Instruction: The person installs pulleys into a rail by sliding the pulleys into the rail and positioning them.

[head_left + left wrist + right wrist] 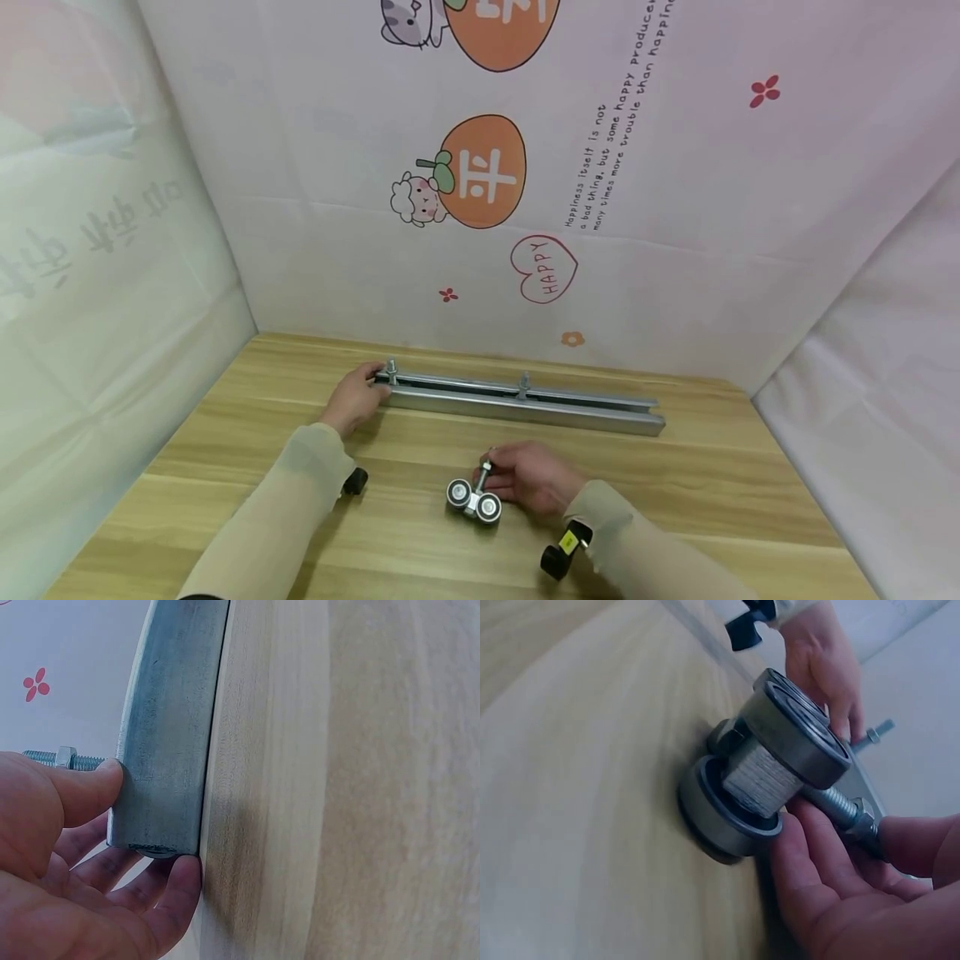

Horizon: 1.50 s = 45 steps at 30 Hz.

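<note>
A long metal channel track (487, 402) lies at the back of the table with its slot facing up. My left hand (354, 400) grips its left end; in the left wrist view the thumb is on the upper edge and the fingers curl around the end of the track (169, 727). Beside that thumb a threaded bolt (66, 757) with a nut sticks out of the slot. My right hand (536, 477) pinches the bolt of a roller trolley (472, 503) in front of the track. Bearing wheels flank the trolley's metal block (763, 778).
A second upright bolt (524, 385) stands near the middle of the track. A printed white cloth (337, 275) rises behind the wood-grain table (405, 533), with more cloth on both sides. Each wrist carries a small black device (557, 562).
</note>
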Tool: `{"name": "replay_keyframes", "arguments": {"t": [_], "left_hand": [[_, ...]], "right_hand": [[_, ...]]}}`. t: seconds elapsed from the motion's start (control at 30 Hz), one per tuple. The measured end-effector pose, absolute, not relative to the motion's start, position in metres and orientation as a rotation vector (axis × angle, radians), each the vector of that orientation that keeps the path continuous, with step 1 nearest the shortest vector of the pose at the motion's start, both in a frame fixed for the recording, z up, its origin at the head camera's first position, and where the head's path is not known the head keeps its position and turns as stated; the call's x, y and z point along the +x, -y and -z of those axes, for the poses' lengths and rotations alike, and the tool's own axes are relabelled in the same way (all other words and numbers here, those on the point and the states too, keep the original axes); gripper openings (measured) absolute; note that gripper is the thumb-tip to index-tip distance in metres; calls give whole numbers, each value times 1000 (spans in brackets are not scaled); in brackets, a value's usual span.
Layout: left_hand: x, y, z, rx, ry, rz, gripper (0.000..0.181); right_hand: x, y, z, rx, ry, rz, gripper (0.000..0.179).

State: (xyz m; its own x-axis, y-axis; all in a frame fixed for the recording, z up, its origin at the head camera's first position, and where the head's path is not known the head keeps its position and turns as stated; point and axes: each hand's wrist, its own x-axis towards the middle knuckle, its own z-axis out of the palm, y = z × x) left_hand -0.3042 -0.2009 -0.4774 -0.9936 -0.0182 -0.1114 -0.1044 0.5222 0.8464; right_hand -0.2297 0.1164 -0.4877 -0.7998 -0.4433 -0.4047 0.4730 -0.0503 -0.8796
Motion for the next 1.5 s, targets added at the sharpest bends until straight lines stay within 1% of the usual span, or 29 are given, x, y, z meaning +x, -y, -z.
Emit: {"name": "replay_keyframes", "arguments": {"t": [0.37, 0.47, 0.63, 0.93, 1.17, 1.27, 1.5], "left_hand": [[-304, 203, 476, -96, -2674, -1476, 55], [-304, 202, 476, -100, -2674, -1474, 55], [-303, 202, 475, -100, -2672, -1482, 55], [-304, 202, 474, -103, -2661, -1482, 55], [-303, 202, 477, -88, -2662, -1479, 55], [-303, 202, 478, -88, -2668, -1473, 55], [-302, 201, 476, -81, -2665, -1486, 55]], "right_hand": [[-252, -154, 485, 112, -1667, 1953, 30], [-258, -161, 481, 125, -1666, 1989, 29], [-261, -169, 469, 26, -1802, 1944, 28], [-252, -169, 449, -280, -2080, 1704, 32], [-240, -177, 441, -464, -2167, 1527, 23], [-235, -183, 440, -519, -2173, 1436, 25], [-229, -188, 442, -579, -2224, 1386, 32]]}}
